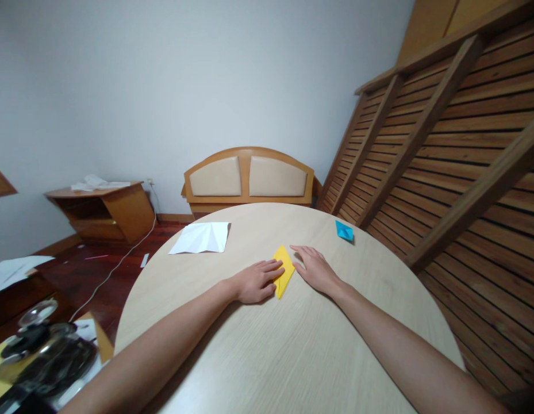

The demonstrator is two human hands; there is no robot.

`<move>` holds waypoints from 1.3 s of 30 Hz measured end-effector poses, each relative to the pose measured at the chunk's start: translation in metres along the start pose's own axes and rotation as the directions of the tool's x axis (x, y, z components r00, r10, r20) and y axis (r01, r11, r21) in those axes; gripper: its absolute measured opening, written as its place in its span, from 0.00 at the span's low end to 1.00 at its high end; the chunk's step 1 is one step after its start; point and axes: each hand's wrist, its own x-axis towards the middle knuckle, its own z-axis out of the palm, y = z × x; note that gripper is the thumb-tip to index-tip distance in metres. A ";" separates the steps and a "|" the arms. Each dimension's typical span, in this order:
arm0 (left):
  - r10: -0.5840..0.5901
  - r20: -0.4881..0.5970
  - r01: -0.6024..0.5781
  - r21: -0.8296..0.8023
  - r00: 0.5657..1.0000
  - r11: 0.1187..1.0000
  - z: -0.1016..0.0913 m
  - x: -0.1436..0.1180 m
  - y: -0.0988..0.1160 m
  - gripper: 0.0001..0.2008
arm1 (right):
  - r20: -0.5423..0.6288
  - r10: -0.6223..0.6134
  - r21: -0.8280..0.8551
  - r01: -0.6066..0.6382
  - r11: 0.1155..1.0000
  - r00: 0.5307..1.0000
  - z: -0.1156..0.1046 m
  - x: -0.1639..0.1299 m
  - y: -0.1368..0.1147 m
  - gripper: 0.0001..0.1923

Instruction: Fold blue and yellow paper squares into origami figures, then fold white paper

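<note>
A folded yellow paper (pixel 285 269) lies flat on the round light-wood table (pixel 292 345), shaped like a narrow diamond. My left hand (pixel 254 280) rests palm down on the table, its fingertips pressing the paper's left edge. My right hand (pixel 315 269) lies flat on the other side, fingers stretched out and touching the paper's right edge. Neither hand grips the paper; both press on it.
A creased white sheet (pixel 202 237) lies at the table's far left. A small folded blue paper (pixel 344 230) sits at the far right edge. Beyond the table are a wooden headboard (pixel 248 179), a low cabinet (pixel 103 210) and a slatted wooden wall (pixel 456 172).
</note>
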 end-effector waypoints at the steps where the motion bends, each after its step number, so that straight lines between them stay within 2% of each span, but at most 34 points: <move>1: 0.003 -0.004 -0.003 0.000 1.000 1.000 0.000 0.000 0.000 0.28 | 0.001 -0.043 0.017 0.043 0.999 0.999 0.000 0.000 -0.002 0.18; 3: 0.010 -0.015 -0.010 -0.007 1.000 1.000 0.000 0.001 0.000 0.29 | 0.028 -0.112 0.046 0.111 0.993 0.993 -0.001 0.001 -0.005 0.12; 6: -0.002 -0.039 0.000 -0.045 0.999 0.999 -0.001 0.002 0.000 0.29 | 0.056 -0.156 0.061 0.152 0.986 0.986 0.001 0.001 -0.009 0.08; 15: -0.077 -0.084 0.066 -0.129 0.994 0.990 0.001 0.002 -0.002 0.30 | 0.142 -0.285 0.008 0.287 0.958 0.948 -0.011 -0.003 -0.009 0.13; 21: -0.098 -0.092 0.087 -0.122 0.991 0.989 0.000 0.002 -0.001 0.29 | 0.226 -0.246 0.023 0.247 0.969 0.943 -0.019 -0.007 -0.014 0.22; 39: -0.107 -0.097 0.098 -0.102 0.990 0.990 0.001 0.002 -0.001 0.35 | 0.293 -0.205 0.055 0.197 0.979 0.934 -0.019 -0.015 -0.020 0.39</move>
